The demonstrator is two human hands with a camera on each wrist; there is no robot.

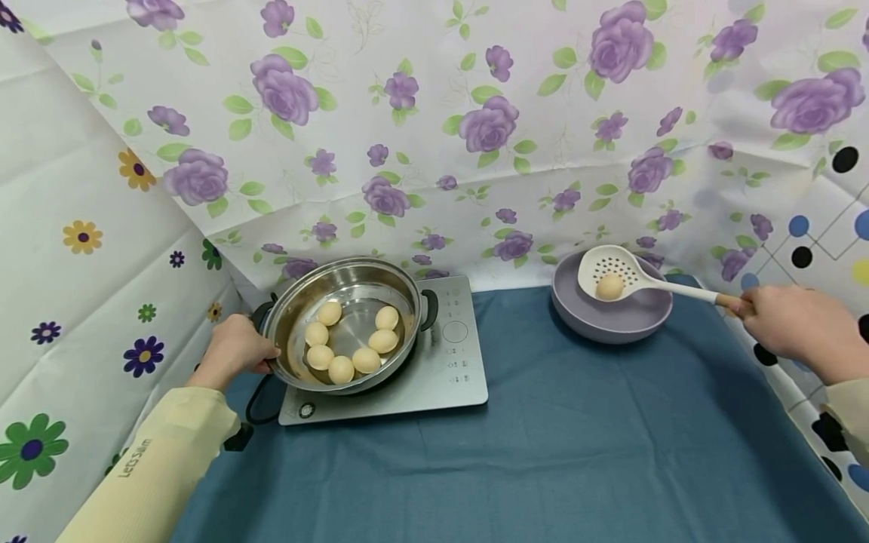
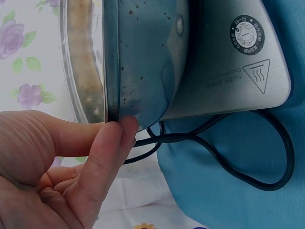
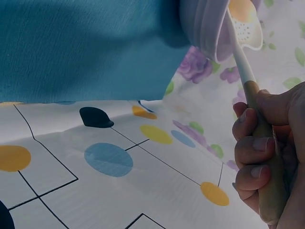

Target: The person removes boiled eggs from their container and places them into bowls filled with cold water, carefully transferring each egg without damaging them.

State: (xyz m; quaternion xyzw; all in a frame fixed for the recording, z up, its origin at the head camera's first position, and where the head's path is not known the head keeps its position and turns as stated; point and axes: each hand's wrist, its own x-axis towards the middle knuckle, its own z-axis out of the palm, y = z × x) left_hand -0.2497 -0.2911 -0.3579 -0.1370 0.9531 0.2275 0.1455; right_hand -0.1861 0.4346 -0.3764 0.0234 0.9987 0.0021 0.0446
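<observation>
Behind the blue cloth-covered tabletop [image 1: 570, 452] hangs a creased white sheet [image 1: 421, 83] printed with purple roses. To the tabletop's left rises a daisy-print covering [image 1: 102, 302]; to its right, a spotted covering [image 1: 828, 226] links coloured dots with thin dark lines.

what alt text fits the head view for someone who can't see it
The right hand holds a slotted spoon carrying one egg over a purple bowl. The left hand grips a metal pot containing seven eggs on a cooktop.
</observation>
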